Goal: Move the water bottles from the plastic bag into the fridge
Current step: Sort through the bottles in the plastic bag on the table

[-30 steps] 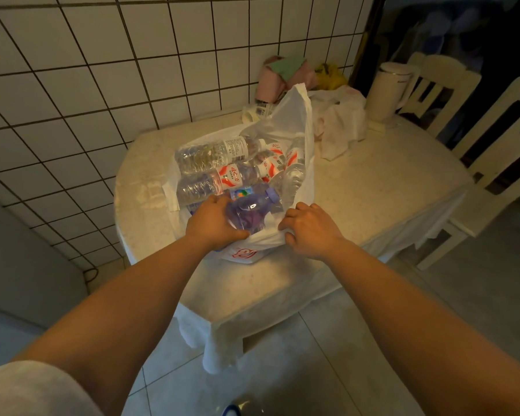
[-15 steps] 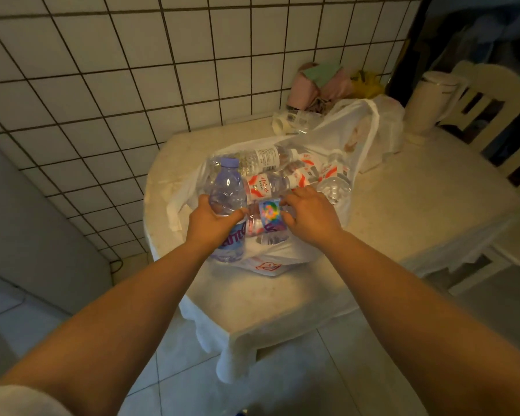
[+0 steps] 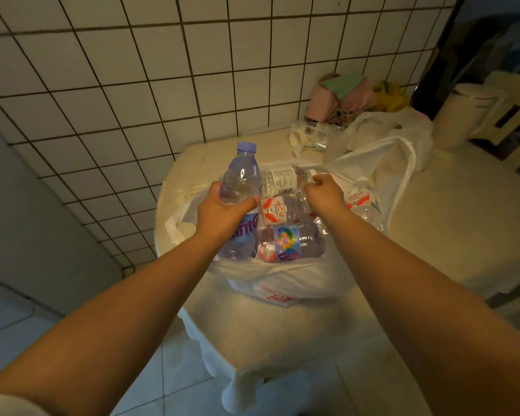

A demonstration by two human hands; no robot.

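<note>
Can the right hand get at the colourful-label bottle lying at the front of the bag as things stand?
Probably yes. The colourful-label bottle lies on top at the near side of the open plastic bag, nothing covering it. The right hand is just beyond it, fingers curled among the other bottles; whether it holds one is unclear, so it may need freeing first.

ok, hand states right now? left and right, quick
Left hand: grips the purple-capped water bottle, held upright.
Right hand: fingers curled among the bottles in the plastic bag; cannot tell whether it holds anything.
</note>
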